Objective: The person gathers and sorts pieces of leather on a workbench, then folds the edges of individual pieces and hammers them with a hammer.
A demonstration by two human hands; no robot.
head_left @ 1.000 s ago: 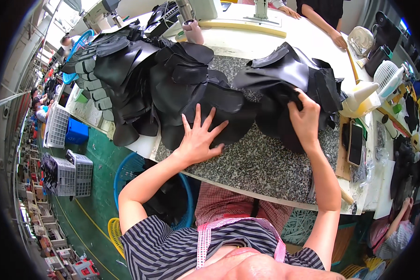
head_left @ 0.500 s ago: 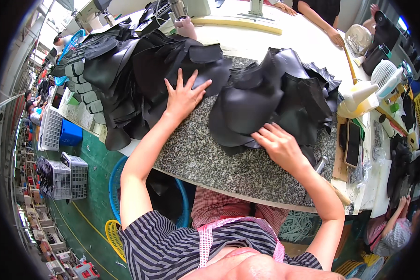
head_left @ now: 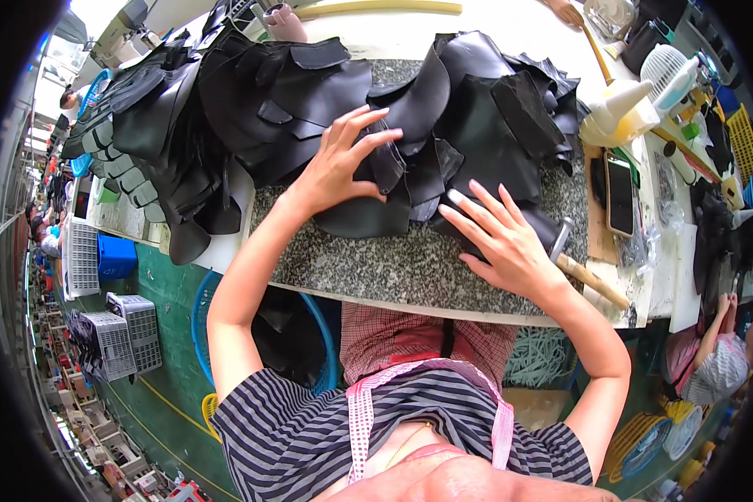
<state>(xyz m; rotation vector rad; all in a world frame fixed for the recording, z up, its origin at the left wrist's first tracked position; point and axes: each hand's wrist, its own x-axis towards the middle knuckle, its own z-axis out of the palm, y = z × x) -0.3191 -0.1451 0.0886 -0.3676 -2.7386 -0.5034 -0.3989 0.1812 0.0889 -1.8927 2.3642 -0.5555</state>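
Note:
Black leather-like cut pieces point(head_left: 489, 125) lie in a loose overlapping pile on a speckled stone slab point(head_left: 343, 272). My left hand point(head_left: 330, 167) rests over smaller folded pieces between this pile and a larger heap of black pieces point(head_left: 318, 88) to its left; its fingers are spread and its thumb points right. A rounded black piece point(head_left: 364, 219) lies below that thumb. My right hand point(head_left: 502, 243) is spread flat at the near edge of the right pile, its fingertips on or just over the black material. Neither hand is closed around a piece.
A hammer point(head_left: 594, 282) with a wooden handle lies right of my right hand. Beyond it are a phone point(head_left: 619, 192), a pale bottle point(head_left: 619, 113) and a small fan point(head_left: 671, 71). A blue basket point(head_left: 330, 351) holding black pieces stands below the table edge.
My left hand has moved right, from the left heap to the gap between piles. The rounded front piece of the right pile has shifted left, with small pieces now uncovered. My right hand's fingers have spread.

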